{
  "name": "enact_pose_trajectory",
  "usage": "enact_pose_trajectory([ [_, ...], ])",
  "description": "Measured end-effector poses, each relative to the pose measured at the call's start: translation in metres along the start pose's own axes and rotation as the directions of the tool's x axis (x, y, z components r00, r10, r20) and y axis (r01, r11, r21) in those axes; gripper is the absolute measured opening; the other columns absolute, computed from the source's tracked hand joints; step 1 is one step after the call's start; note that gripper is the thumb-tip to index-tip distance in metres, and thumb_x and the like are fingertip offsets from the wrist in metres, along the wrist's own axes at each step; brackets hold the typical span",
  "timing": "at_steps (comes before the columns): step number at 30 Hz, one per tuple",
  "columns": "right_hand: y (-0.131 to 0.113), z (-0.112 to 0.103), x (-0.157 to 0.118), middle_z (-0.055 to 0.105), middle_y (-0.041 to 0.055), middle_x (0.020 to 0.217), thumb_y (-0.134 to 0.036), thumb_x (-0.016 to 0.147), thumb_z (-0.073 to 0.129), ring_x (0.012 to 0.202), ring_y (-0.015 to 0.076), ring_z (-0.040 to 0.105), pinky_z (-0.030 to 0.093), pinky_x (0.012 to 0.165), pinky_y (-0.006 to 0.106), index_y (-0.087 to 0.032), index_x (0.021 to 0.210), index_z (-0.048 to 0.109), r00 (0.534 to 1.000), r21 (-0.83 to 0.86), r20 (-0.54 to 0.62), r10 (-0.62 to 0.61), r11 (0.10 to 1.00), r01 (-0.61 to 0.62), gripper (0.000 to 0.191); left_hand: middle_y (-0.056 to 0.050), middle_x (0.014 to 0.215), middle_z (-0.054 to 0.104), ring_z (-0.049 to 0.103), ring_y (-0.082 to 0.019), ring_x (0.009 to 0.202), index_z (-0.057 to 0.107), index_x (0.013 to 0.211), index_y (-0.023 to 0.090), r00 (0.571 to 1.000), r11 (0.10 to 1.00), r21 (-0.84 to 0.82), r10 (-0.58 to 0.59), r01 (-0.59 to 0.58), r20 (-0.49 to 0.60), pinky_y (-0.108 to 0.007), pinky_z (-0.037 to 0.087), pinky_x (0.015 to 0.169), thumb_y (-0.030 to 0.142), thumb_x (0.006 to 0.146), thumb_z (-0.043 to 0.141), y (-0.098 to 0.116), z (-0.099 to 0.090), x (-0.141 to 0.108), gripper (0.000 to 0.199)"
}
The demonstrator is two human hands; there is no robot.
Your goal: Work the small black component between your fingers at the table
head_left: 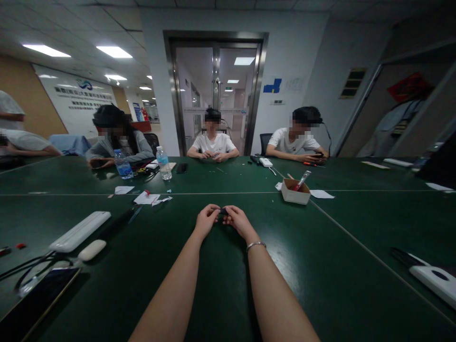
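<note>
Both my hands meet over the middle of the dark green table (221, 294). Between their fingertips is a small black object (223, 211), too small to make out in detail. My left hand (207, 221) pinches it from the left, fingers closed. From the right, my right hand (239, 220) grips it with thumb and fingers curled together; a silver bracelet (256, 245) circles that wrist. Beyond my hands, to the right, stands a small open box (295, 194) with a tool sticking out of it.
A white power strip (80, 231), a white oval case (92, 250) and a phone (37, 301) lie at the left. Paper scraps (147, 198) and two bottles (164, 164) are farther back. Several people sit across the table. At right is a white device (434, 280).
</note>
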State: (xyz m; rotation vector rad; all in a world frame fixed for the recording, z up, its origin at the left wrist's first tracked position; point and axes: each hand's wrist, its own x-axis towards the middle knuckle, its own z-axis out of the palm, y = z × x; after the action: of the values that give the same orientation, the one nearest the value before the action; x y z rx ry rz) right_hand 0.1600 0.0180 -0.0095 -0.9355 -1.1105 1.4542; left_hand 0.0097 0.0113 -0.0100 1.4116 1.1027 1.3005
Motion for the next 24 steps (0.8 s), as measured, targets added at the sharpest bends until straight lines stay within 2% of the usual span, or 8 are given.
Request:
enact_pose_trajectory([
  [10,-0.001,0.000,-0.001,0.056,-0.0034,0.052,-0.040,0.073,0.067,0.043,0.0082,0.051,0.045,0.049,0.023,-0.016,0.087,0.062,1.000,0.006,-0.005,0.003,1.000,-0.003,0.028,-0.003,0.076,0.062,0.058,-0.013,0.069,0.064,0.090,0.016,0.999,1.000,0.009,-0.011,0.011,0.032,-0.023,0.048,0.061,0.035,0.070,0.067,0.003,0.000,-0.001,0.028],
  [16,0.001,-0.001,0.000,0.057,-0.0029,0.054,-0.043,0.072,0.067,0.045,0.0086,0.053,0.042,0.046,0.022,-0.016,0.089,0.062,1.000,-0.012,0.004,-0.002,1.000,0.002,0.032,-0.002,0.072,0.062,0.055,-0.011,0.062,0.065,0.088,0.015,0.999,0.999,0.000,-0.039,0.039,-0.002,-0.023,0.046,0.059,0.042,0.070,0.067,-0.002,0.000,0.002,0.033],
  [24,0.003,-0.002,0.002,0.057,-0.0035,0.053,-0.043,0.071,0.068,0.044,0.0081,0.052,0.044,0.048,0.023,-0.016,0.089,0.062,1.000,-0.013,0.015,-0.013,1.000,0.013,0.033,-0.002,0.070,0.062,0.056,-0.011,0.060,0.066,0.086,0.015,0.999,0.998,0.045,-0.033,0.034,-0.024,-0.023,0.047,0.056,0.039,0.073,0.065,-0.007,0.000,0.005,0.028],
])
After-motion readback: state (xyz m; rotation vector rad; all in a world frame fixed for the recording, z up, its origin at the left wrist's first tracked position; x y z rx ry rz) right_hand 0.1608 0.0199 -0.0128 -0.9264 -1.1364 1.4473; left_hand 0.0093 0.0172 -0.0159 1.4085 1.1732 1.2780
